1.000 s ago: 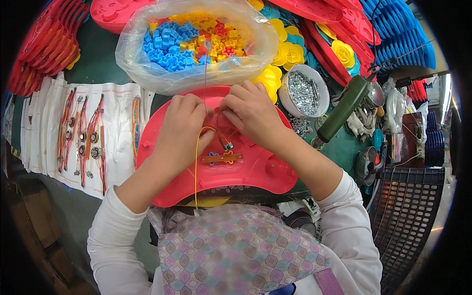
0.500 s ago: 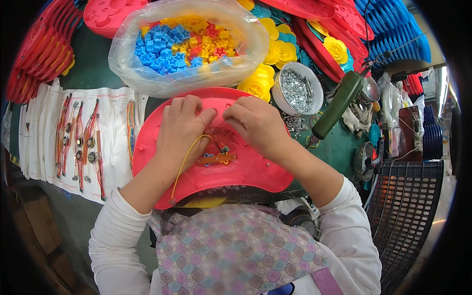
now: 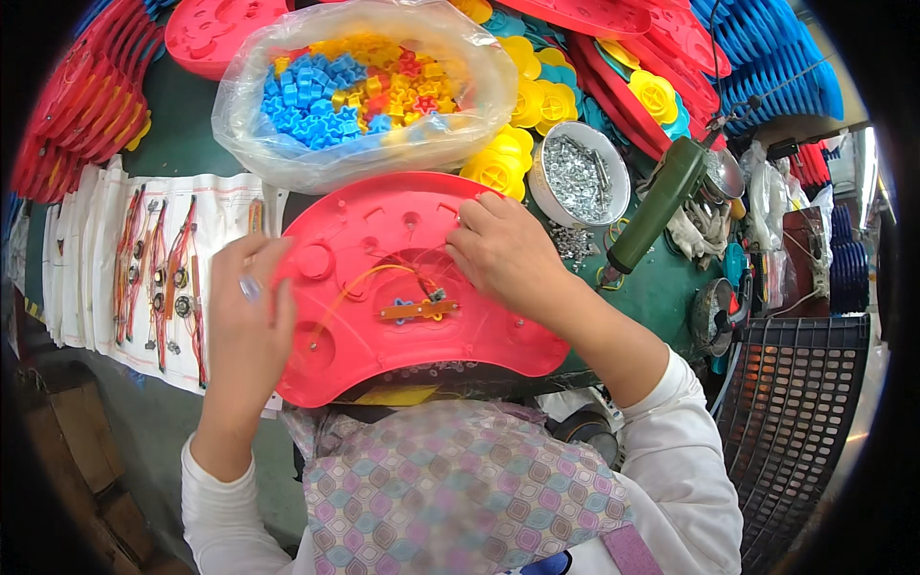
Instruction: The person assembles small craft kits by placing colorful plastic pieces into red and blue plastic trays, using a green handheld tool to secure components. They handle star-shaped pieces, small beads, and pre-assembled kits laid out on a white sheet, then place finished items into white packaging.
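Observation:
A curved pink-red plastic shell [image 3: 431, 350] lies hollow side up before me. A narrow orange-brown circuit strip [image 3: 407, 311] sits in its middle, with thin red wires and a yellow wire [image 3: 359, 278] running from it. My right hand [image 3: 503, 244] is over the shell's upper right, its fingers pinched together near the wire ends; what they grip is hidden. My left hand [image 3: 244, 316] is at the shell's left edge, smeared by motion. A shiny spot shows at its fingers, too blurred to name.
White sheets [image 3: 225, 206] with wired parts lie left. Behind the shell is a clear plastic bag [image 3: 235, 125] of star-shaped pieces. To the right are a white bowl [image 3: 541, 182] of screws, a green power screwdriver [image 3: 661, 201] and a black basket [image 3: 795, 383]. Red shells [image 3: 77, 115] are stacked far left.
My left hand has left the wires at the shell's middle and moved left to its edge. My right hand stays at the upper right. The yellow wire now lies across the shell.

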The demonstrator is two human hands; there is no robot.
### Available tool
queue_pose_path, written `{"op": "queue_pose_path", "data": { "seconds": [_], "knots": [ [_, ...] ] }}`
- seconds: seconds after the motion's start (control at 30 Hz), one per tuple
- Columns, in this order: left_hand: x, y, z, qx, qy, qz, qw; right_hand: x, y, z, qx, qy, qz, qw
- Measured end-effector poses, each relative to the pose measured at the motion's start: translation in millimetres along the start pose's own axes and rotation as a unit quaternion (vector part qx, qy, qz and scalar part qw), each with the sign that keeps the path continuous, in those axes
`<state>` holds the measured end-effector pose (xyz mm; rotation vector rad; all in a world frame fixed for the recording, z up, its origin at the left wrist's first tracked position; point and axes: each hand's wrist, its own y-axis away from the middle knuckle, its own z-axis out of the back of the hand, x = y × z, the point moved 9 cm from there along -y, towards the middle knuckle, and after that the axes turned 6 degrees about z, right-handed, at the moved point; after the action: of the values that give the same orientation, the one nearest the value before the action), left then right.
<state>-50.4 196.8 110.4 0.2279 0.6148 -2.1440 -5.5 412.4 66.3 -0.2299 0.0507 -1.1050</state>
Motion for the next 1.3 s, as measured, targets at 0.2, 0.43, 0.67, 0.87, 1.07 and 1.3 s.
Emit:
{"op": "queue_pose_path", "data": {
  "seconds": [0.2, 0.43, 0.67, 0.87, 1.07, 1.3],
  "knots": [
    [88, 89, -25, 0.112, 0.251, 0.303, 0.912, 15, 5, 23, -0.077, -0.046, -0.009, 0.996],
    [89, 60, 71, -0.158, 0.195, 0.220, 0.943, 60, 13, 112, -0.286, -0.073, 0.077, 0.952],
    [225, -68, 222, -0.442, 0.413, 0.126, 0.786, 66, -1, 101, -0.298, -0.069, 0.096, 0.947],
    [423, -105, 338, -0.582, 0.321, 0.206, 0.718, 55, 4, 74, -0.240, -0.058, 0.059, 0.967],
    [562, -113, 333, -0.546, 0.432, 0.283, 0.660, 36, 2, 50, -0.172, -0.067, -0.031, 0.982],
    [634, -131, 335, -0.459, 0.364, 0.291, 0.756, 27, -22, 49, -0.133, -0.032, 0.012, 0.991]
  ]
}}
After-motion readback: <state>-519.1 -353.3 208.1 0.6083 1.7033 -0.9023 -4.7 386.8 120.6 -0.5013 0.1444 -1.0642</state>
